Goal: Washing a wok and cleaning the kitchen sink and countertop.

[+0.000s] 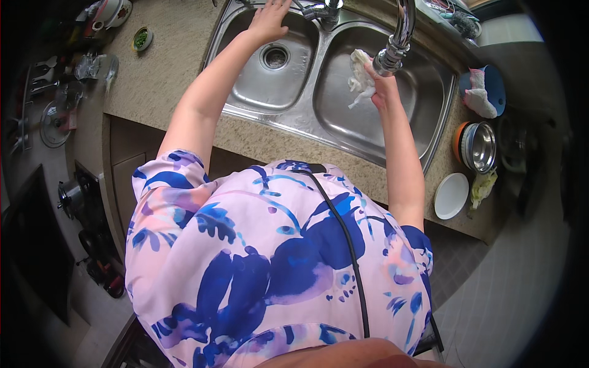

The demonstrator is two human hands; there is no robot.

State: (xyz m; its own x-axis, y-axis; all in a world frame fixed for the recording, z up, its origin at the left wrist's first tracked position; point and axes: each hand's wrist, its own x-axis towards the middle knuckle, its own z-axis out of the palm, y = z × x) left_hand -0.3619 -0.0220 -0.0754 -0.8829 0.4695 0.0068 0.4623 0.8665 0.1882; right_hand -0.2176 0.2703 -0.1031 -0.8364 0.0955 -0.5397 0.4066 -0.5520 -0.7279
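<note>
My right hand point(384, 87) holds a crumpled white wet cloth point(361, 73) over the right basin of the steel sink point(340, 133), beside the faucet spout point(387, 60), which hides part of the hand. My left hand point(271, 20) reaches over the back of the left basin with its fingers apart, above the drain point(275, 56); nothing shows in it. Close to its fingertips is the chrome faucet base point(329, 11) between the basins. Whether the left fingers touch the sink's back I cannot tell.
A small bowl of chopped greens point(141, 39) sits on the left counter. Along the right edge are a blue container with a cloth point(494, 89), stacked metal bowls point(481, 147), a white plate point(451, 196) and some leafy vegetable point(483, 187).
</note>
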